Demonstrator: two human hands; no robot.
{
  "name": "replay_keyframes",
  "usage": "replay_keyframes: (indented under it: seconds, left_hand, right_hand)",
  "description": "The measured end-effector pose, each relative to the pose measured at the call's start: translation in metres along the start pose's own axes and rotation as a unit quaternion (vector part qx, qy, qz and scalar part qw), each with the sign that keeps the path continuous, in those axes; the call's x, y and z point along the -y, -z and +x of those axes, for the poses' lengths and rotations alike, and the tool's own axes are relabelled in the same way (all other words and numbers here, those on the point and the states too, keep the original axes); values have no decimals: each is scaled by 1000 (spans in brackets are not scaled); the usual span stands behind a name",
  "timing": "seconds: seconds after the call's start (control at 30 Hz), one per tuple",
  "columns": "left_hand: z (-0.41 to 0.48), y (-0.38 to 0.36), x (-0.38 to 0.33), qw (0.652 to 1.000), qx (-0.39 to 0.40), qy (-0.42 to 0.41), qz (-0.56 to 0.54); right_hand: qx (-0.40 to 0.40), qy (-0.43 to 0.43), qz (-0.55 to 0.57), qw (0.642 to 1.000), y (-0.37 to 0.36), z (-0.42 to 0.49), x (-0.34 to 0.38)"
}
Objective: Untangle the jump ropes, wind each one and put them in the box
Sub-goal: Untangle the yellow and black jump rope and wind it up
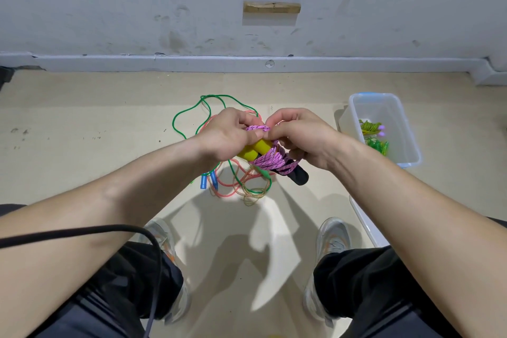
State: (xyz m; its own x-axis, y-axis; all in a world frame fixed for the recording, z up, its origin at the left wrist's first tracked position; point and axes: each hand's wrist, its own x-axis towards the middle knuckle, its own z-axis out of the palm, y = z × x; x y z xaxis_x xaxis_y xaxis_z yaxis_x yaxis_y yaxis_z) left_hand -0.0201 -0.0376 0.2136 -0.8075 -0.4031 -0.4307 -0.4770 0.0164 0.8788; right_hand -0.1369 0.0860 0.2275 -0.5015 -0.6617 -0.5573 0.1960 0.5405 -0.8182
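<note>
A purple braided jump rope (270,160) with yellow-and-black handles (256,150) is bundled in coils between my hands, above the floor. My left hand (227,133) grips the handles and the bundle. My right hand (299,136) pinches a strand of the purple rope at the top of the bundle. Below them on the floor lies a tangle of a green rope (189,114) and an orange-pink rope (244,186) with blue handles (204,181). The clear plastic box (406,123) stands at the right and holds a wound yellow-green rope (374,134).
I am crouched facing a grey wall with a baseboard; my shoes (333,236) are on the beige floor in front of the tangle. A white lid edge (367,225) lies by my right leg. A black cable (82,230) crosses my left forearm.
</note>
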Motion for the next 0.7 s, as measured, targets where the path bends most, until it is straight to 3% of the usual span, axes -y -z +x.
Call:
replay_keyframes:
  seconds: [0.07,0.13,0.23,0.33,0.57,0.7]
  left_hand:
    - [-1,-2,0,999,-26,-25,19]
    - [-2,-2,1,998,-49,-35,23]
    - [-2,-3,3,997,-67,-37,6]
    - [-3,-5,0,996,-76,-33,-18]
    - [-7,-5,-6,988,-94,14,-121]
    - [-8,-6,-3,987,-94,37,-127]
  right_hand:
    - [-6,16,0,1000,-1,1,-1]
    - [-38,75,-76,994,-2,2,-4]
    - [-113,191,-238,945,-5,4,-10]
    - [-143,240,-298,913,-5,4,-17]
    - [-182,222,-216,933,-10,7,-23]
    - [-147,191,-153,958,-15,9,-24]
